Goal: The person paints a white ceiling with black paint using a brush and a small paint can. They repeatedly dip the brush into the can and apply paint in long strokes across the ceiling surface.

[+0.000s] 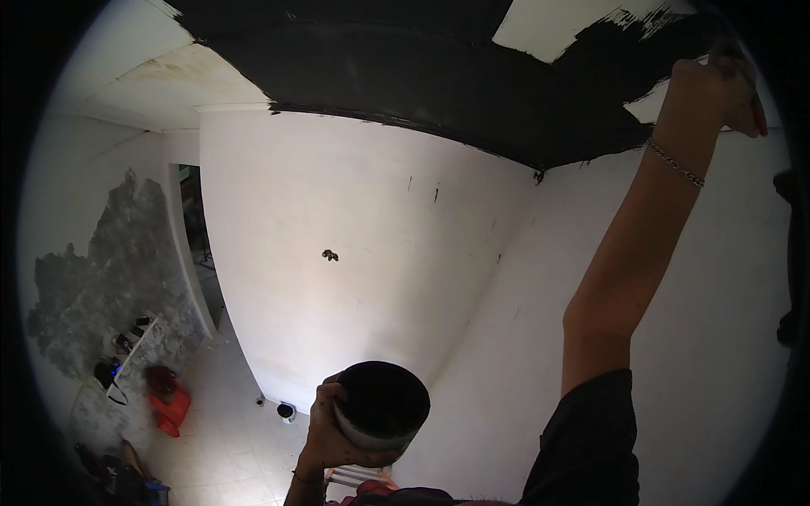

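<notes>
Holding 1 tub (left hand).

the right hand is gripping up high, its arm slanting upward and bending slightly; the left hand is clasping lower down, thumb lying uppermost.

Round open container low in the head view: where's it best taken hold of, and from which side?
Probably the lower outer wall of the round open container, from the left and below, as the left grip has it. Its rounded wall suits a cupped hold, I see no handle, and the wide, dark-inside mouth is best kept clear.
</notes>
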Motion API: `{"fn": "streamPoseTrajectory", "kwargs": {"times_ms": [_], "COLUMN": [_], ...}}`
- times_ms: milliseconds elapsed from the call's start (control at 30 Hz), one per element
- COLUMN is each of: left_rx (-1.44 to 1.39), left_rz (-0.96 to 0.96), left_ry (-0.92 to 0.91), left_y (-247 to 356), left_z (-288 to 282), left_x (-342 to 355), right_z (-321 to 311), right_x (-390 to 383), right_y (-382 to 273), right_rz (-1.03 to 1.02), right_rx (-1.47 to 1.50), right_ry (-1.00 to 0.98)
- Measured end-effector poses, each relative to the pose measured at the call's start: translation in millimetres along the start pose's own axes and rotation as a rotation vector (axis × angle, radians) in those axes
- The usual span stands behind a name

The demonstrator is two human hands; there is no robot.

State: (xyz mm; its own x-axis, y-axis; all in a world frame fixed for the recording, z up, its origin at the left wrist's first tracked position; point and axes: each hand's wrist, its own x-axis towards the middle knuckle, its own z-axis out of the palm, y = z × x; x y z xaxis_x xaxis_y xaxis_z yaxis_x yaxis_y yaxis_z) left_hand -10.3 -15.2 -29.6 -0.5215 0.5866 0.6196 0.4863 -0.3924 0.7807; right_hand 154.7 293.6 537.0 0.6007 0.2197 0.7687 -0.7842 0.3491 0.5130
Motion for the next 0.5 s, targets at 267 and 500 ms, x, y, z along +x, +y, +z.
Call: {"fn": "streamPoseTrajectory", "kwargs": {"times_ms": [267,500], "left_rx": [-0.05,0.006], "left_rz": [-0.023,-0.074], "left_ry": [0.036,0.066], "left_y": [-3,3], "left_z": [1,-5], "left_x": [-2,-16], "right_z": [-37,-106], "right_x": [-87,-198], "right_y": [46,70], "right_rz": [0.026,0.364], "right_rx": [-0.069,-0.075], "right_ry": [0.046,0.456]}}
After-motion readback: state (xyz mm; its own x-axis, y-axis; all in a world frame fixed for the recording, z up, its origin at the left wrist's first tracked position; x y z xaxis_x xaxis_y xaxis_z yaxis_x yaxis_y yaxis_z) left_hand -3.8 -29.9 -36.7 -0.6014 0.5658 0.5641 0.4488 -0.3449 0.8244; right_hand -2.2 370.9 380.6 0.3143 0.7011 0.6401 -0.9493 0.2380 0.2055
